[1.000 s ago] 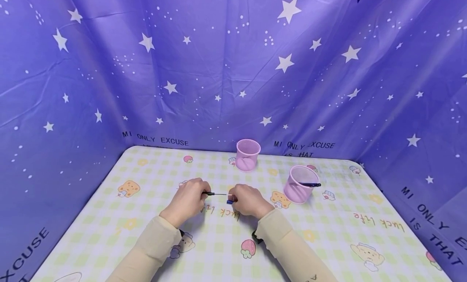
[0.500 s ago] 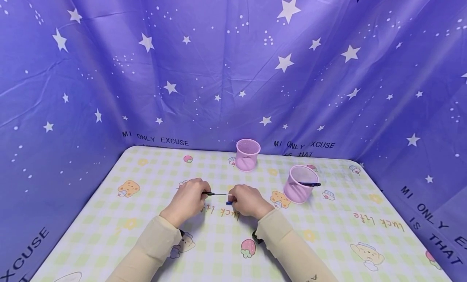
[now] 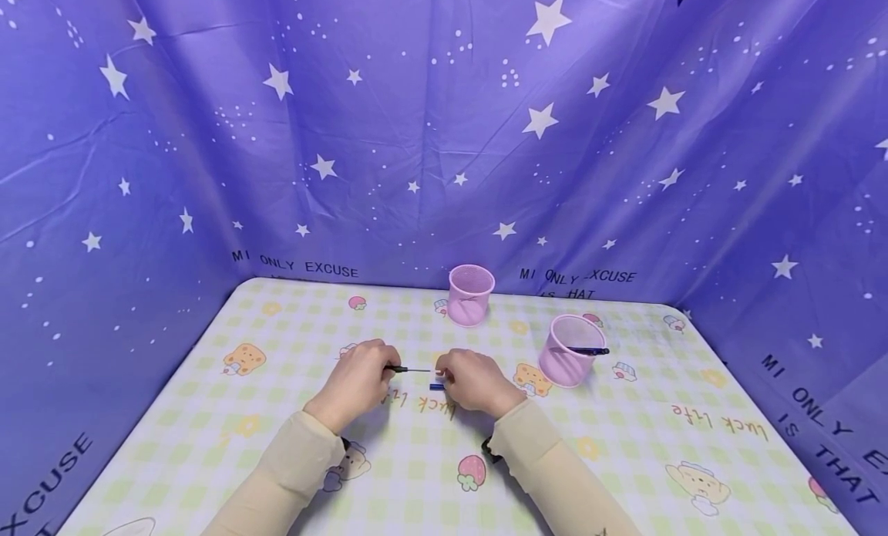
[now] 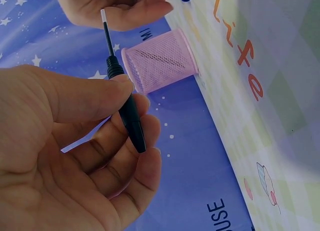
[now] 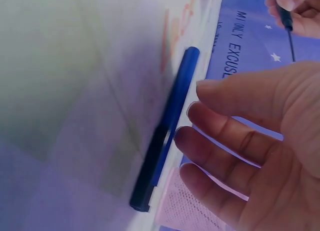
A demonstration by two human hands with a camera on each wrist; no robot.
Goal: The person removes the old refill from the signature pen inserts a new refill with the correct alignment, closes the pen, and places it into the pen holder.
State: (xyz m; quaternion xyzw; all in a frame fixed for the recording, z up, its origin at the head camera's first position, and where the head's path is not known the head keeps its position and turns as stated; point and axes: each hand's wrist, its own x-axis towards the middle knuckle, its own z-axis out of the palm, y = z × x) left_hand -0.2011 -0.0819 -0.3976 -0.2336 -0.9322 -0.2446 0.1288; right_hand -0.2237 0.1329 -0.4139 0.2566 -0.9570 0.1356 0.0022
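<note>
Between thumb and fingers, my left hand (image 3: 355, 383) pinches the black front section of a pen (image 4: 131, 116); a thin refill (image 4: 108, 38) sticks out of it toward the other hand. My right hand (image 3: 477, 383) is just above the table, fingers apart and lightly bent, with nothing between them. Beside its fingertips a blue pen barrel (image 5: 176, 101) with a dark clip end lies on the tablecloth; in the head view the hand covers most of it.
A pink mesh pen holder (image 3: 469, 308) stands near the back edge. Closer on the right is a second pink holder (image 3: 563, 370) with a dark pen (image 3: 591, 352) leaning over its rim. A checked cloth (image 3: 402, 490) covers the table; starry purple curtains (image 3: 388, 135) surround it.
The blue barrel, earlier at my right fingertips, has lowered slightly and now lies on the cloth, let go. The right fingers have loosened. My left hand has barely moved.
</note>
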